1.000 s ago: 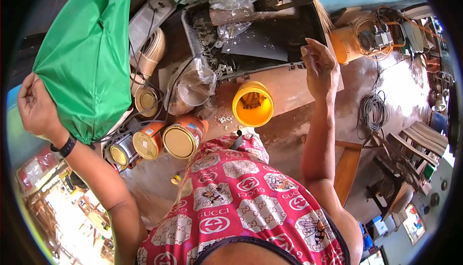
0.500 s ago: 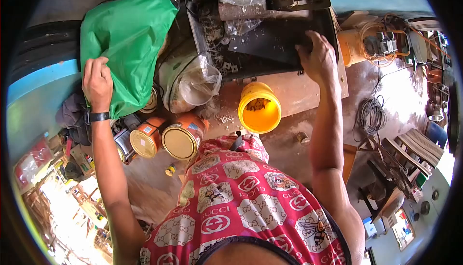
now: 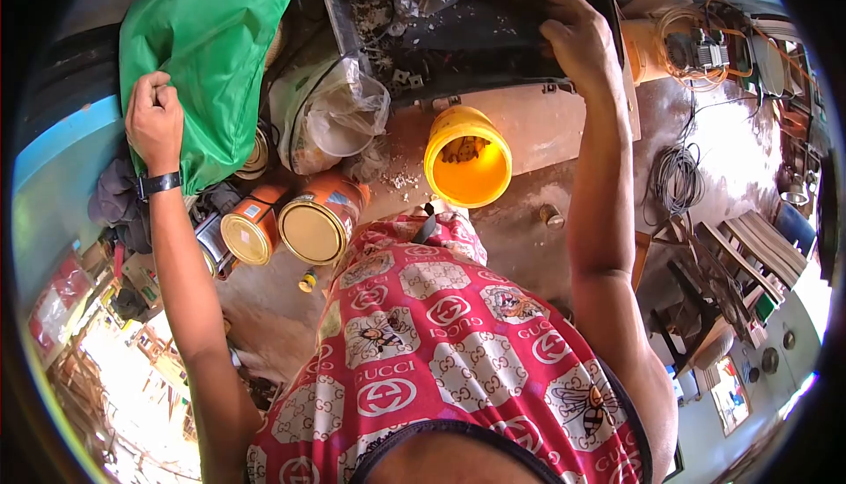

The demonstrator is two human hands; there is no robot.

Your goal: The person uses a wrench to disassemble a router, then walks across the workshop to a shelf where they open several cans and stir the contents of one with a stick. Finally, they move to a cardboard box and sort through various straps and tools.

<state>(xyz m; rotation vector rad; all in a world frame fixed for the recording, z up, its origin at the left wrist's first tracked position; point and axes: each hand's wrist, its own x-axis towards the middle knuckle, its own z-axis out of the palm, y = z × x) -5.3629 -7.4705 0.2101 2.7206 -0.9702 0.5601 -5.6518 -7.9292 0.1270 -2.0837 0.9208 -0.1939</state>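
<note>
My left hand (image 3: 154,121), with a watch band at its wrist, is closed on the near left edge of a green fabric bag (image 3: 207,61). Over the right side of a black open case (image 3: 493,85) is my right hand (image 3: 582,41). Its fingers are bent and apart from the thumb, with nothing visible between them. Pale debris and small metal pieces lie inside the case, along with a crumpled clear plastic bag (image 3: 427,1). In front of the case, a yellow bucket (image 3: 471,186) lies tilted, its mouth toward me, with small brown bits inside.
Two orange cans with gold lids, the larger can (image 3: 313,230) and the smaller can (image 3: 245,237), lie at left. A plastic-wrapped white tub (image 3: 339,136) is beside the case. At right are an orange bucket (image 3: 645,50), coiled cable (image 3: 677,180) and wooden slats (image 3: 762,255).
The view has shifted, so the case, bag and bucket sit higher in it. My left hand stays on the green bag. My right hand remains over the case's right side.
</note>
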